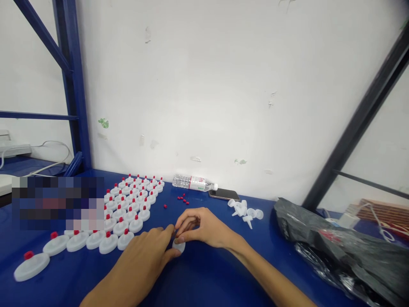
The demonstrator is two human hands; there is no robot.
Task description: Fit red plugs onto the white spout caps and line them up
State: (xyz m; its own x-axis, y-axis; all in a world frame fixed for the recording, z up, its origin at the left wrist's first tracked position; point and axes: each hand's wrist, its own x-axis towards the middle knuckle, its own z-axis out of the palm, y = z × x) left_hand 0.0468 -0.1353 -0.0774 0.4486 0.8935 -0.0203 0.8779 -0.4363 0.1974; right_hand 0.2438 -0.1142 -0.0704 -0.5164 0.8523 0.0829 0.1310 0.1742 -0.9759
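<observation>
Between my two hands, low over the blue table, is a white plastic nozzle cap (180, 246), mostly covered by fingers. My left hand (150, 247) is closed on it, thumb at its near edge. Right above, my right hand (203, 227) has its thumb and fingertips pinched together at the cap's upper part; whatever sits in that pinch is hidden. To the left stand rows of white nozzle caps (108, 243) with red tips. Several small loose red tip caps (183, 198) lie beyond my hands. At the right is a small pile of bare white nozzle caps (242, 209).
A clear water bottle (194, 182) lies on its side by the wall, beside a dark phone (224, 195). A grey-black plastic bag (332, 247) covers the right side of the table. Blue frame posts (75, 85) rise at the left.
</observation>
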